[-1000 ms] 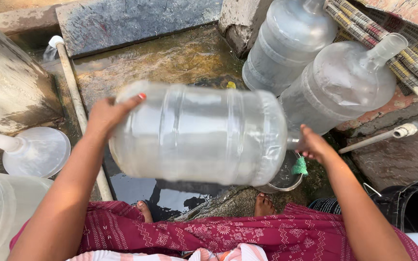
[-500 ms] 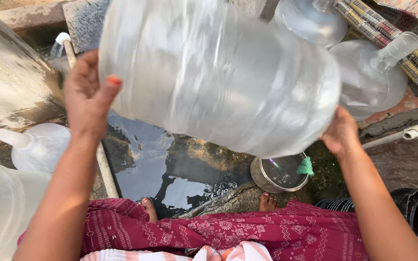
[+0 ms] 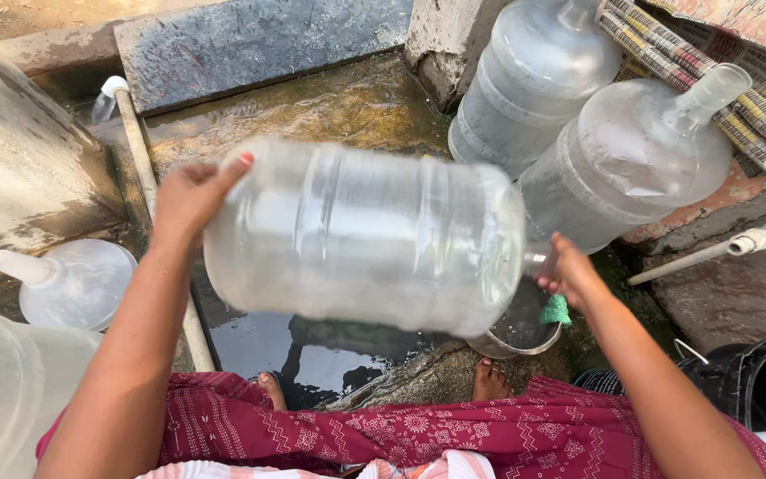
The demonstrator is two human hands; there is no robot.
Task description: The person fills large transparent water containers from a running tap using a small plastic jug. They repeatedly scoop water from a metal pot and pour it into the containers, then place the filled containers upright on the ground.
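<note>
Holding one jug (image 3: 361,239), perhaps four others nearby

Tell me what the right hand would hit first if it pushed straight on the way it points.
Probably the neck of the jug the right hand grips; past it, likely the leaning jug, though depth is unclear.

Bright daylight falls from above and the far side, and the upright jugs (image 3: 596,133) beyond the right-hand fingers (image 3: 560,266) gleam with soft glare. The big jug (image 3: 361,235) held between the fingers is smeared by motion blur. Below them the puddle (image 3: 312,355) lies in deep shadow, mirroring dark shapes; the edges bow slightly.
</note>
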